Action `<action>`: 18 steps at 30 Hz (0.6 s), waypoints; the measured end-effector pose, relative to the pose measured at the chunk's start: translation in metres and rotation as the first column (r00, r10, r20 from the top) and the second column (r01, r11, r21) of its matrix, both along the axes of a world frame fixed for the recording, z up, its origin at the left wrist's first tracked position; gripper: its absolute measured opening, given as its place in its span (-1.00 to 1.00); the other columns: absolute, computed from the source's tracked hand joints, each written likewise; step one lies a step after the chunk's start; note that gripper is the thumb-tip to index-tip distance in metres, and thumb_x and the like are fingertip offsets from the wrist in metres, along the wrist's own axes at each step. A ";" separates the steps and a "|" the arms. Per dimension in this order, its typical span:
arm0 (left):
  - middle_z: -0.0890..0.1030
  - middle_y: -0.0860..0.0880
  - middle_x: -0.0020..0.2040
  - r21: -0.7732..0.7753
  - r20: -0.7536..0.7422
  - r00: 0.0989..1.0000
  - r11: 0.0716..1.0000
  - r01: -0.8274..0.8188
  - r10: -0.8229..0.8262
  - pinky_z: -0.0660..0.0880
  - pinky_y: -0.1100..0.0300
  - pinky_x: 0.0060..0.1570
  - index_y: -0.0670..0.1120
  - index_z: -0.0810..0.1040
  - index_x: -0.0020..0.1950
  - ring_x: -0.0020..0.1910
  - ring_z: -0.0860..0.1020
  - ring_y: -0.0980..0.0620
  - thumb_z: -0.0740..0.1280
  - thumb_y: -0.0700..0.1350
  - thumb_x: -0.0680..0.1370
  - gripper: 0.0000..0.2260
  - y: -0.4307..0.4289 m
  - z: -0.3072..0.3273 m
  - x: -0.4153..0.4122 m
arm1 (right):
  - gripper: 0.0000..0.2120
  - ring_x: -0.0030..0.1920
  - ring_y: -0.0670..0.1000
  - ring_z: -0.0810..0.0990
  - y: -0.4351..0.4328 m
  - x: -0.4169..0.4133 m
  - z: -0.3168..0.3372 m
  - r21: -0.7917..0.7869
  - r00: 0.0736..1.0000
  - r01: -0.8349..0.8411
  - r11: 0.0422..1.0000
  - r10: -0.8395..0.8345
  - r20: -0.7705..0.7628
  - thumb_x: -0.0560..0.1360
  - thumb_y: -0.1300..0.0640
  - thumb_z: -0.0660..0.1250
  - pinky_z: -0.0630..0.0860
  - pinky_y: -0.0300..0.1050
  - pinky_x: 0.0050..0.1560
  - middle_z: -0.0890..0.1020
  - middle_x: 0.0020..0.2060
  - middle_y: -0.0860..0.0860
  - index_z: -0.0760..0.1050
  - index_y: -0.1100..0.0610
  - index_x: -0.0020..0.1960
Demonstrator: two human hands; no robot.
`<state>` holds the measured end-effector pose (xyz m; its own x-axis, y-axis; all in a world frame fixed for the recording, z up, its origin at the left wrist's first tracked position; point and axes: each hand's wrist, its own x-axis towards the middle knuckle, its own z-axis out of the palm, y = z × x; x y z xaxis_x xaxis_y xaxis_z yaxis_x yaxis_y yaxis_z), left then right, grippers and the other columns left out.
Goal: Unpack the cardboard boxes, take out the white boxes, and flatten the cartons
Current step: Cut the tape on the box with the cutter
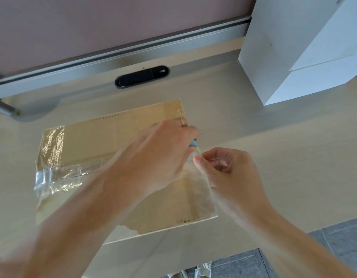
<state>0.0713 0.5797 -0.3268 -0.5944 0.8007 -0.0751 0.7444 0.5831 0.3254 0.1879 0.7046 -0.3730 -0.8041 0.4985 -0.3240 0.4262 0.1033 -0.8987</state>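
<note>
The left hand (159,151) reaches from the lower left to mid-frame, fingers curled shut around a small blue object; the right hand (225,167), just right of it, pinches thumb against fingers; both forearms bare.

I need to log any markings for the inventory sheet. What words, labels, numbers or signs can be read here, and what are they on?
Nothing here can be read.
black cable slot in the desk: a small white mark near its right end, too small and blurred to read.
cardboard carton: no print visible, only clear tape.
white boxes: no text visible on the faces in view.
</note>
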 end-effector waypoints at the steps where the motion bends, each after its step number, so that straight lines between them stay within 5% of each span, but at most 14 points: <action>1: 0.51 0.10 0.03 -0.019 -0.024 1.000 1.000 0.001 -0.001 0.55 0.03 -0.12 0.08 0.55 0.13 -0.08 0.57 -0.02 0.22 0.06 0.68 -0.85 0.001 0.001 0.000 | -0.77 -0.57 -0.18 0.41 -0.001 0.000 -0.001 -0.005 1.000 0.007 1.000 -0.007 -0.006 0.55 0.05 0.48 0.29 -0.40 -0.48 0.59 -0.50 -0.13 0.67 0.03 -0.27; 5: 0.49 0.12 0.04 -0.047 -0.066 0.998 0.999 -0.005 0.001 0.42 0.12 -0.21 0.10 0.54 0.16 -0.15 0.49 -0.01 0.20 0.03 0.69 -0.86 -0.017 0.004 -0.002 | -0.80 -0.56 -0.17 0.38 -0.001 0.000 -0.006 -0.023 0.999 0.029 0.999 -0.029 -0.018 0.54 0.04 0.49 0.29 -0.38 -0.48 0.59 -0.50 -0.12 0.68 -0.01 -0.27; 11: 0.49 0.10 -0.06 -0.052 0.016 1.000 0.998 -0.023 0.024 0.55 -0.06 -0.16 0.04 0.59 0.07 -0.19 0.55 -0.13 0.18 0.02 0.62 -0.80 -0.084 0.013 -0.014 | -0.86 -0.49 -0.11 0.44 0.002 0.000 -0.007 0.001 0.999 0.022 1.000 -0.022 -0.035 0.52 -0.01 0.50 0.36 -0.31 -0.44 0.67 -0.40 -0.07 0.69 -0.13 -0.22; 18: 0.49 0.13 -0.05 -0.029 -0.021 0.997 0.997 -0.072 0.071 0.54 -0.04 -0.31 0.04 0.61 0.08 -0.22 0.53 -0.06 0.17 0.04 0.63 -0.76 -0.125 0.014 -0.016 | -0.86 -0.44 -0.16 0.51 0.003 0.001 -0.004 0.030 0.998 -0.005 1.000 0.007 -0.059 0.53 -0.01 0.49 0.47 -0.23 -0.33 0.68 -0.38 -0.08 0.69 -0.10 -0.21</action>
<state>0.0556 0.4543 -0.3124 -0.6518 0.7535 -0.0859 0.7065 0.6445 0.2925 0.1888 0.7080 -0.3770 -0.8246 0.5021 -0.2606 0.3713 0.1328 -0.9190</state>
